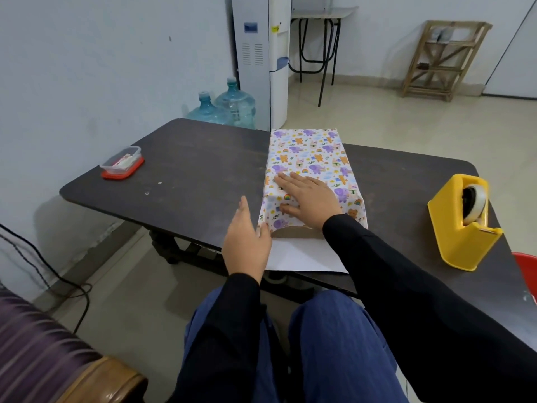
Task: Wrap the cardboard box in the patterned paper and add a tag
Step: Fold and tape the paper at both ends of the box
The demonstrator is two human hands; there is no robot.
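On the table [189,170]: your box [296,232] lies lengthwise away from you, right of the middle, with the paper [313,152] draped over its top and down both long sides.
Box: only a brown strip of its near end shows, under the paper's near edge; the rest is covered.
Paper: printed side up, purple elephants and orange bears on white; its plain white underside lies flat on the table between the box and you.
Right hand [308,199]: you have it palm down on the near end of the box's top, fingers straight and spread, pressing the paper flat; it grips nothing.
Left hand [247,242]: relaxed and unclenched, fingers straight and together, pointing away from you, just left of the box's near left corner; your thumb touches the paper's edge there, and nothing is held.
Dispenser [462,225]: yellow, with a roll of tape, at your right, well apart from the box.
Tub [122,164]: clear, red at its base, at the table's far left; white and red bits inside, too small to tell.
Floor beyond: two blue bottles [232,103] beside a white cooler [261,53]; a wooden rack [456,24] by the far wall.
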